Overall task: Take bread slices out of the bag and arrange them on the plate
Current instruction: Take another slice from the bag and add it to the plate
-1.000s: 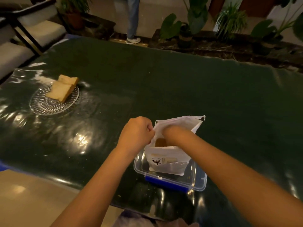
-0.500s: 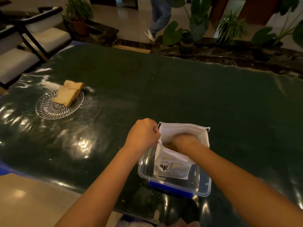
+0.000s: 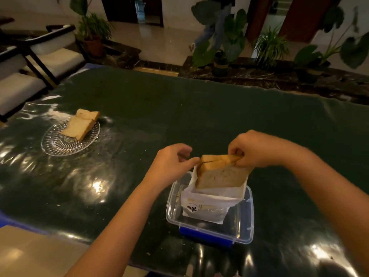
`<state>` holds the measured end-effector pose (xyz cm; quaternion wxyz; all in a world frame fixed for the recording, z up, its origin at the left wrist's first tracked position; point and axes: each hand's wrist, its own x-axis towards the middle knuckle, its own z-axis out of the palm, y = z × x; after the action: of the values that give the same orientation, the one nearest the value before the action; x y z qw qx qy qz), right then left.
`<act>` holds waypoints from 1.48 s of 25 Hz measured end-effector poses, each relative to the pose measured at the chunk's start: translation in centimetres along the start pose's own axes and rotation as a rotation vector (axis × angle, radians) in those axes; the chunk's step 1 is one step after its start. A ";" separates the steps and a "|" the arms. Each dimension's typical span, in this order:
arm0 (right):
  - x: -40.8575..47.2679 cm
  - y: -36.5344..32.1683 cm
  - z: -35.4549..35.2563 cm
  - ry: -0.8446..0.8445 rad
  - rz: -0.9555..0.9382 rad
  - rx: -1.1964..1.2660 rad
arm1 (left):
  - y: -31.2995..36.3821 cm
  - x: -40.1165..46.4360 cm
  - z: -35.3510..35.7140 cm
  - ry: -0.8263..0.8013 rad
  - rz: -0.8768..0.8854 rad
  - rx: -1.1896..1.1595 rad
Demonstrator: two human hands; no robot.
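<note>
A white bread bag [image 3: 207, 204] stands upright in a clear plastic box [image 3: 242, 232] with a blue clasp, near the table's front edge. My right hand [image 3: 253, 149] grips the top of two bread slices [image 3: 221, 173], half lifted out of the bag's mouth. My left hand [image 3: 171, 164] pinches the bag's left rim beside the bread. At the left, a clear glass plate [image 3: 60, 145] carries two overlapping slices [image 3: 80, 124].
The table [image 3: 199, 116] has a dark green glossy cover with crumbs and light glare. White-cushioned chairs [image 3: 40, 62] stand at the far left. Potted plants [image 3: 221, 47] line the far side, and a person's legs [image 3: 213, 31] pass behind them.
My right hand, which was deep inside the bag, has come up holding bread slices. My left hand stayed at the bag's rim. The person in the background walked to the right.
</note>
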<state>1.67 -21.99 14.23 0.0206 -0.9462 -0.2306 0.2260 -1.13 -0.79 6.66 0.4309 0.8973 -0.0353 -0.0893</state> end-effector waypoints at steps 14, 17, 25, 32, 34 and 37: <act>-1.6 2.3 -4.3 0.153 -0.112 0.309 | 1.5 0.4 0.0 0.023 0.342 -0.431; -1.9 3.2 -3.7 0.253 -0.141 0.586 | 1.8 0.8 0.0 0.068 0.352 -0.508; -1.0 3.6 5.1 0.361 -0.163 1.563 | 2.0 1.4 0.4 0.129 0.229 -0.715; 1.2 1.8 5.3 0.461 -0.117 1.504 | 0.5 1.0 -1.4 0.177 0.108 -0.706; 1.9 0.4 4.8 0.461 -0.120 1.491 | -0.4 0.7 -2.6 0.203 0.089 -0.704; 3.5 -2.6 4.2 0.455 -0.144 1.490 | -2.3 0.0 -5.1 0.247 0.082 -0.713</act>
<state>1.49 -18.39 9.39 0.7119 -0.6885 -0.0692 0.1199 -0.20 4.60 8.00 0.7202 0.6930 0.0145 0.0301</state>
